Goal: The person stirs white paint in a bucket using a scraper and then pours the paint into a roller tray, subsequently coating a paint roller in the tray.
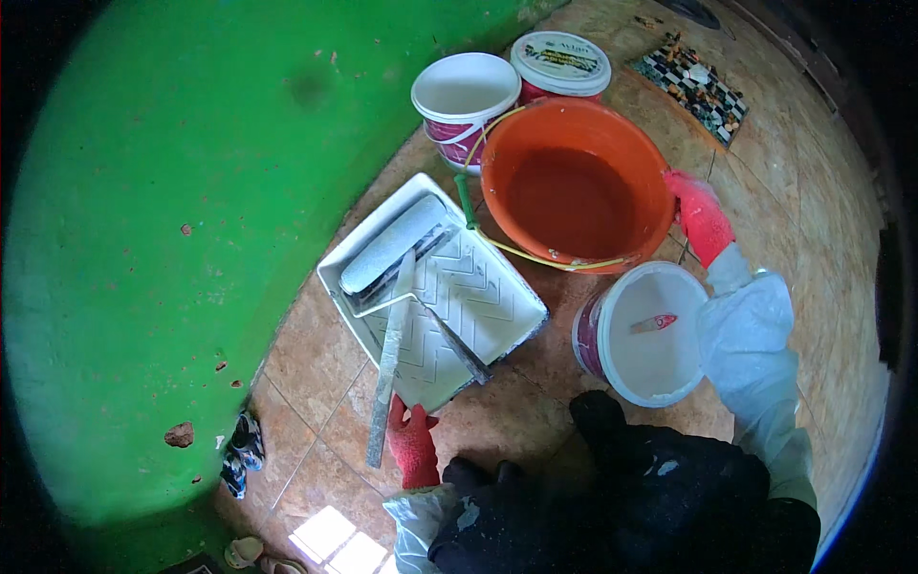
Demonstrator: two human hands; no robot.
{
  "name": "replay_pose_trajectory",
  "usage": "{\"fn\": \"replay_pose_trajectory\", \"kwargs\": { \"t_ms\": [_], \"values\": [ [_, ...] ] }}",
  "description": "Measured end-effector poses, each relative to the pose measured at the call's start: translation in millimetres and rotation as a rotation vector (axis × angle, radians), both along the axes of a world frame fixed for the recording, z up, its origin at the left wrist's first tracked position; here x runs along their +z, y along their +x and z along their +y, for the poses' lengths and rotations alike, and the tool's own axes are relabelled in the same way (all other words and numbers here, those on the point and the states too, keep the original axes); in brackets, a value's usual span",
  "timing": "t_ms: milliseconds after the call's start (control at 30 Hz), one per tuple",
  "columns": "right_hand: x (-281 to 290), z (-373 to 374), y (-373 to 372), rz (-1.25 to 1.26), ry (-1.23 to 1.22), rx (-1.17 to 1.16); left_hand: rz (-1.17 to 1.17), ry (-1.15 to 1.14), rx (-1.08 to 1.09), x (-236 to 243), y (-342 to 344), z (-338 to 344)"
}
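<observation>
— Orange plastic first: where does the big orange basin [574, 187] sit, and who has hold of it?

— It stands on the tiled floor [316, 364], holding reddish-brown water. The right hand [701, 215], in a red glove, is closed over the basin's right rim, fingers curled on the edge.

— And the left hand?

— The left hand [413, 442], also in a red glove, is down at the near corner of the white paint tray [435, 292], which lies just left of the basin. The fingers press against the tray's lower edge; whether they pinch it or only touch it, I cannot tell.

— What lies in the tray?

— A paint roller [392, 247] rests at its far end, with the handle [390, 368] running down across the tray and past its near edge, just beside the left hand.

— Anything else round the basin?

— Just in front of it, to the right, a white paint bucket [650, 335] full of white paint, a small red-smeared thing lying on the paint. Behind the basin stand an open white bucket [464, 96] and a lidded bucket [562, 65], touching each other. A yellow cord [535, 256] drapes over the basin's front rim. Well left of it rises a green wall [172, 210].
</observation>
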State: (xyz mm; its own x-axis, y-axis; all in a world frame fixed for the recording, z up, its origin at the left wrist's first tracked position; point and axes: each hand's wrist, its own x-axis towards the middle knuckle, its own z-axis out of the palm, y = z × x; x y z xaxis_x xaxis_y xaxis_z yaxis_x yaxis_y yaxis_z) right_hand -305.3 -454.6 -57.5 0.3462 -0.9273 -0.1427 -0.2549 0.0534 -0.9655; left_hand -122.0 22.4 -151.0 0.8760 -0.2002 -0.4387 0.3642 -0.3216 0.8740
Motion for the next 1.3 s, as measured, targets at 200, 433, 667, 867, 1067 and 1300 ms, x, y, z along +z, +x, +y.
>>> {"fn": "replay_pose_trajectory", "kwargs": {
  "t_ms": [200,433,667,867,1067,1300],
  "values": [
    [5.6,-41.8,-35.7,0.183,-0.471,0.162,0.025,-0.015,-0.038,11.4,-8.6,-26.3],
    [-18.9,-99.4,-22.0,0.152,-0.296,0.221,0.02,-0.073,0.034,7.6,-13.6,-37.4],
    [-16.3,-137.2,-35.2,0.093,0.193,0.136,0.029,-0.095,0.017,8.5,-27.8,-53.4],
    [-7.1,-123.8,-50.1,0.15,0.038,0.063,0.242,-0.205,0.137,-10.2,-36.1,-31.4],
    [2.0,-20.7,-125.4,0.077,-0.015,-0.174,0.569,-0.043,-0.069,35.2,-60.8,-35.9],
    [-56.0,115.1,-192.6,-0.243,0.313,-0.114,0.42,-0.191,-0.836,95.5,-52.2,-112.9]
  ]
}}
